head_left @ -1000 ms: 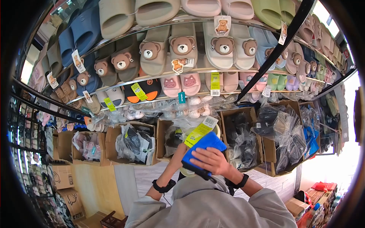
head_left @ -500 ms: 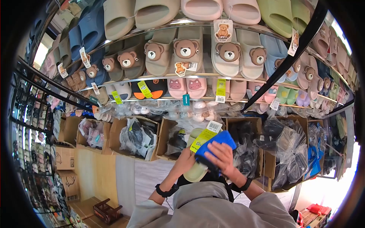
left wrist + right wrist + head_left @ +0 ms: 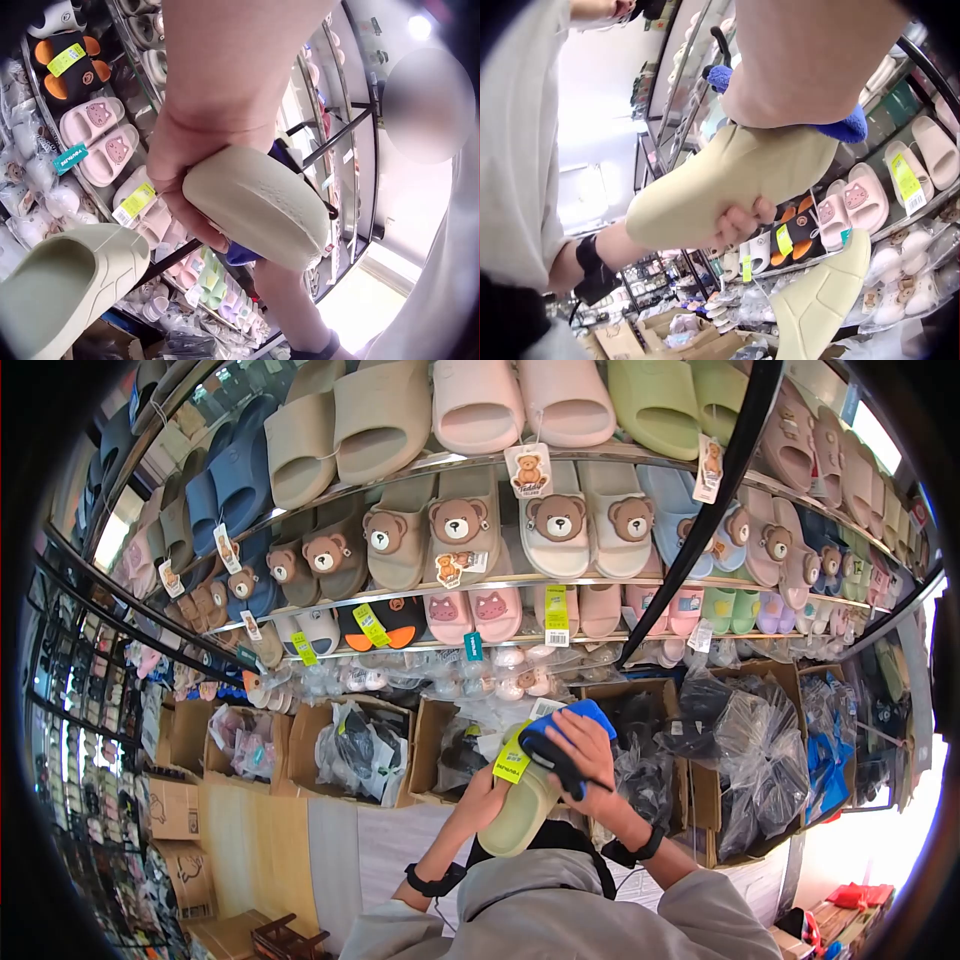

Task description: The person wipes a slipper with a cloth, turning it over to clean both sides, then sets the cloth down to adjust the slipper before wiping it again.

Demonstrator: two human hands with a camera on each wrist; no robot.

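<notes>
My left hand (image 3: 487, 797) grips a pale green slide slipper (image 3: 520, 822) by its side, fingers wrapped under the sole. My right hand (image 3: 583, 750) holds a blue fleecy cleaning cloth (image 3: 592, 713) with a black part and a loop against the slipper's far end. Between the hands, a yellow-green tag (image 3: 513, 755) lies over the slipper. A matching pale green slipper (image 3: 82, 281) hangs beside it in the left wrist view. From the right wrist, the blue cloth (image 3: 847, 126) shows at the held slipper's (image 3: 705, 187) upper end, partly hidden by my right hand.
Ahead rise shelves (image 3: 470, 585) of slippers, many with bear faces and hanging tags. Below them stands a row of open cardboard boxes (image 3: 300, 745) with bagged footwear. A black post (image 3: 690, 550) slants across the shelves. At lower left is a small brown stool (image 3: 285, 938).
The blue cloth has shifted and turned in my right hand, towards the slipper's far end. More of the pale green slipper now shows, tilted in my left hand. The head view has shifted slightly.
</notes>
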